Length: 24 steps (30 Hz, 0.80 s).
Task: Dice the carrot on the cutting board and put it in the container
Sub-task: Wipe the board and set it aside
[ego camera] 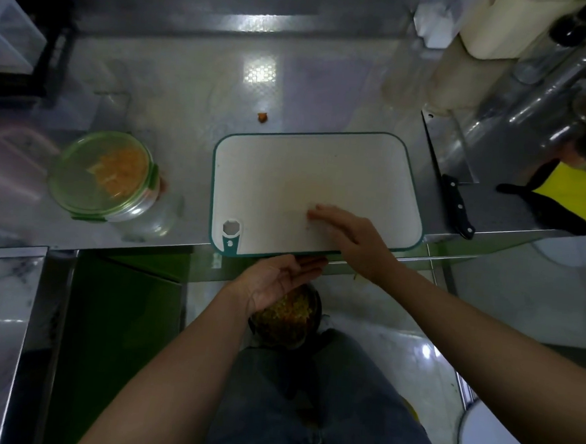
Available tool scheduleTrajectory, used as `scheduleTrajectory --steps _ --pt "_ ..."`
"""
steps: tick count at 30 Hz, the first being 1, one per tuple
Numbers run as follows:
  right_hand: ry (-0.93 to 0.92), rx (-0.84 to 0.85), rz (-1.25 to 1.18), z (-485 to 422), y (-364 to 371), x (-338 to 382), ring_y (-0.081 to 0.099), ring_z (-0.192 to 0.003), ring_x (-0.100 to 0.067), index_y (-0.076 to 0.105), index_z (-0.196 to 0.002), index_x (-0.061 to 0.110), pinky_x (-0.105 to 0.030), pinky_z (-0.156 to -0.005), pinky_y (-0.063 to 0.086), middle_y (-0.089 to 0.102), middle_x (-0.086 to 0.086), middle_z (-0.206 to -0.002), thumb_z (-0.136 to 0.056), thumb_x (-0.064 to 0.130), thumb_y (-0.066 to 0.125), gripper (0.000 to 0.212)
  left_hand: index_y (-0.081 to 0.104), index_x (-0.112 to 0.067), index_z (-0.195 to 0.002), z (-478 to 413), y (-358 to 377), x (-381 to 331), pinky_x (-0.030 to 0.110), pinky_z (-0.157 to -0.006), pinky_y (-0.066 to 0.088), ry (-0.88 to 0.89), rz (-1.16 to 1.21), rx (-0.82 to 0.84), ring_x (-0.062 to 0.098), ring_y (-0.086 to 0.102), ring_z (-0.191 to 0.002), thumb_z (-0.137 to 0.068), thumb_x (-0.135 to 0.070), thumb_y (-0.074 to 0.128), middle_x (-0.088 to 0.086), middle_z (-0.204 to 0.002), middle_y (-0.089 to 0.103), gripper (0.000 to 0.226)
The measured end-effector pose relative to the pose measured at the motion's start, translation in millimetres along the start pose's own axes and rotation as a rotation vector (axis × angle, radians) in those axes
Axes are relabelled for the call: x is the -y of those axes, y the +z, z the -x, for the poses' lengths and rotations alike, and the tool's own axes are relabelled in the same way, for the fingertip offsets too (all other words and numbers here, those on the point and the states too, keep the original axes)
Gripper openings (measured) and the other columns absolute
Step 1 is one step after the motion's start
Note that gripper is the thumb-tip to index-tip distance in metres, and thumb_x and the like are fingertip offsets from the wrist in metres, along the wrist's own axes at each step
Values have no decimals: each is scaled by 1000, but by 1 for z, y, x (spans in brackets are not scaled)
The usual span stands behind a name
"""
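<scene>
Board: the white, teal-edged board (287, 173) is lying on the steel counter (190, 88), its near edge reaching the counter's front lip. Its surface is showing no carrot pieces that can be made out.
Right hand: the right hand (355, 239) is lying palm down on the near part of the board, fingers straight and close together, tips pointing left. It is gripping nothing.
Left hand: the left hand (277, 279) is waiting palm up just below the board's near edge, fingers relaxed and slightly cupped, tips under the counter lip. Whether anything is lying in the palm cannot be told.
Container: the glass container (102, 179) is standing on the counter well left of the board, with a green clip lid sitting on it.
Carrot: orange dice (119, 171) are showing through the lid, inside the container. One stray piece (262, 117) is lying on the counter just behind the board's far edge.
Knife: the black-handled knife (454, 200) is resting on the counter just right of the board, blade pointing away from the person, with neither hand touching it.
Bin: a dark round bin (288, 328) holding yellowish scraps is sitting low down, directly under the left hand.
Cloth: a yellow and black cloth (571, 194) is lying at the far right.
</scene>
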State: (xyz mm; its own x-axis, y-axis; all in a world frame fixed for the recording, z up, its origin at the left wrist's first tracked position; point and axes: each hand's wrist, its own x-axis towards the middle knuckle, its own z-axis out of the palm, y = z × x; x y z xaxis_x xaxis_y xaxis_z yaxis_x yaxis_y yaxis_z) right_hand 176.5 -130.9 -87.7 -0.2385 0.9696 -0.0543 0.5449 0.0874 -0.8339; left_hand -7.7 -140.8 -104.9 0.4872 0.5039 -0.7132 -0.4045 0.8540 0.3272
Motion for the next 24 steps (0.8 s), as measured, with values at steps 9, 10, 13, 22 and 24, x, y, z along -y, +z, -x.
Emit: scheduleTrajectory --steps 9,10,13,22,24 --pt "-93 -51 -37 9 8 2 62 -101 -12 68 -110 4 -16 -103 36 72 -7 -99 -84 -8 48 35 53 6 -116 4 5 0 45 -98 43 16 24 -21 38 63 -104 -88 15 26 30 -112 63 40" --pt "-84 -70 -48 9 7 3 62 -96 -10 70 -106 5 -14 -96 41 72 -7 -96 -84 -8 50 33 54 6 -114 5 6 -1 46 -99 43 19 25 -22 38 62 -105 -88 15 26 30 -113 63 39" --pt "-73 -136 -30 -1 1 7 57 -105 -10 69 -110 6 -18 -92 46 67 -11 -111 -85 -2 48 34 53 8 -111 8 8 -1 47 -103 40 2 52 -30 40 59 -109 -89 14 27 33 -115 60 34" --pt "-217 183 271 -13 19 -12 22 -142 -20 39 -141 2 -37 -120 2 35 -11 -149 -93 7 38 49 55 14 -109 5 8 0 47 -108 37 -17 124 -53 39 60 -104 -92 6 33 32 -109 63 30" --pt "-249 156 220 1 18 -11 29 -140 -19 46 -137 2 -29 -120 8 41 -9 -145 -95 9 38 43 57 12 -109 6 9 0 46 -103 43 -6 148 -43 39 61 -103 -91 5 34 32 -112 61 30"
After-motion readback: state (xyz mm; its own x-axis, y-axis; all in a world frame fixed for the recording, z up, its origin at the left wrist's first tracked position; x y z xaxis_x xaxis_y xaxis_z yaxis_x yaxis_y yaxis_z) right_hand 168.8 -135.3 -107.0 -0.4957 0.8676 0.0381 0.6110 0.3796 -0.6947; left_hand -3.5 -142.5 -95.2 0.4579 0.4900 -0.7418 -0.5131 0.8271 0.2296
